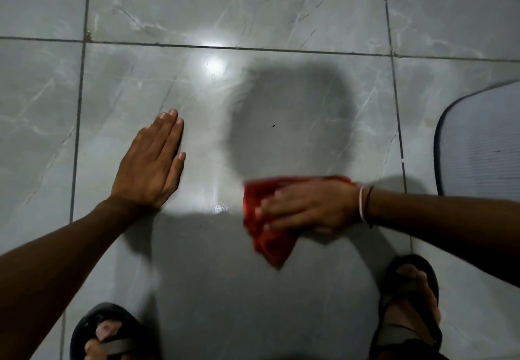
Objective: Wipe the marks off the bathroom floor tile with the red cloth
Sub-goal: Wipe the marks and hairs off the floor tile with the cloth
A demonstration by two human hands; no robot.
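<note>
The big grey marble-look floor tile (pixel 208 140) fills the middle of the head view. A crumpled red cloth (pixel 267 236) lies on it at centre right. My right hand (pixel 306 207) presses flat on top of the cloth, fingers pointing left, and both look motion-blurred. My left hand (pixel 153 162) rests palm down on the bare tile to the left, fingers straight and close together, holding nothing. Small dark specks (pixel 273 126) sit on the tile beyond the cloth. A wet shiny patch (pixel 221 207) glints just left of the cloth.
My two feet in dark sandals stand at the bottom, left foot (pixel 109 334) and right foot (pixel 408 303). A grey ribbed mat (pixel 478 146) with a dark edge lies at the right. Dark grout lines (pixel 281 50) border the tile. A lamp reflection (pixel 213 64) glares near its far edge.
</note>
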